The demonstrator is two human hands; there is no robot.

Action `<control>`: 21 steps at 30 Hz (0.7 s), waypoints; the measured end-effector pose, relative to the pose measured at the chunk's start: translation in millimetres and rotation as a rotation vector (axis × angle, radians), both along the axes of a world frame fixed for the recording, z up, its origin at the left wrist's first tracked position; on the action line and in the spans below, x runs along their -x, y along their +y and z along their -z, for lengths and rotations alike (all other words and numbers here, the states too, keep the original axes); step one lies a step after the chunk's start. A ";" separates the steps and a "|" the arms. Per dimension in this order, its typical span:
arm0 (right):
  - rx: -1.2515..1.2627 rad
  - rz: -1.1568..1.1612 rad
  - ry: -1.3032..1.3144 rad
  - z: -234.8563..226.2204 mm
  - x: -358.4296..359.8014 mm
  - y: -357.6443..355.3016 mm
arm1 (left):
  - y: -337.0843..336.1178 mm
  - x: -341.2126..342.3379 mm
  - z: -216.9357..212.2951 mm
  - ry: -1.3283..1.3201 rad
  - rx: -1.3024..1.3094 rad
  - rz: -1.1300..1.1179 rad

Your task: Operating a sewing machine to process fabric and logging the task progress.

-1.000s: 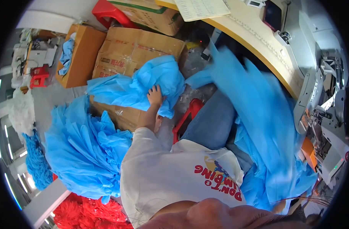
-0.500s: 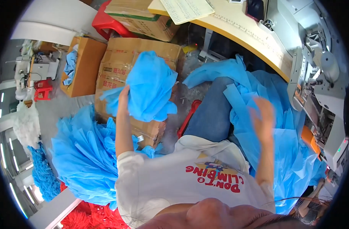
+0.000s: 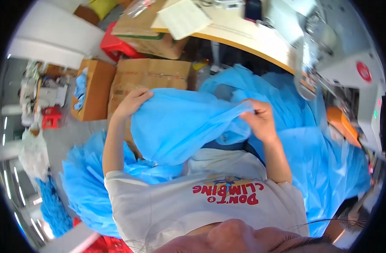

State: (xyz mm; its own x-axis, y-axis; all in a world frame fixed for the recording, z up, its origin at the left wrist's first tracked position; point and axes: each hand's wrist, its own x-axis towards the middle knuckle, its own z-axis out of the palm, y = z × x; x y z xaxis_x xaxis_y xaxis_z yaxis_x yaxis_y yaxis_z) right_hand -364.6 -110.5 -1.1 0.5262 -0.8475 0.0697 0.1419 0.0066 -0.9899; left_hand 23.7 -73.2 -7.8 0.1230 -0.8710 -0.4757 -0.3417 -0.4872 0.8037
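fabric (image 3: 180, 122), sheer and blue, spans from the left hand (image 3: 135, 102) to the right hand (image 3: 261, 121), each grip pinched on its edge. i see a cardboard box (image 3: 153, 72) just beyond.

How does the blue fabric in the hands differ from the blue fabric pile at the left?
The held fabric is spread between the left hand and right hand; the fabric pile is bunched together. The held fabric shows a broad, smooth area; the fabric pile shows many folds. Both are bright blue.
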 end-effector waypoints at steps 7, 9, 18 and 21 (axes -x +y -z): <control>-0.095 0.561 -0.134 -3.9 161.8 50.4 | -83.9 115.2 31.4 -0.292 0.469 0.391; -0.019 0.620 -0.216 -8.9 185.1 65.6 | -80.5 124.3 33.2 -0.292 0.612 0.266; 0.070 0.039 1.496 63.0 266.6 127.0 | 102.3 114.3 94.2 -0.679 0.692 0.826; -0.042 0.013 1.519 71.7 282.4 124.3 | 161.0 161.1 101.8 -0.201 0.085 0.755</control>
State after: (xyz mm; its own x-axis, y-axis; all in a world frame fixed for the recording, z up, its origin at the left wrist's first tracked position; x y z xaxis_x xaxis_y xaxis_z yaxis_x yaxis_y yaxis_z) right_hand -646.9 13.7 -72.8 0.0674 -0.8402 -0.5381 -0.9804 0.0442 -0.1919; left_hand -137.4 87.8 -109.6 -0.4401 -0.7858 -0.4347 -0.6988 -0.0043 0.7153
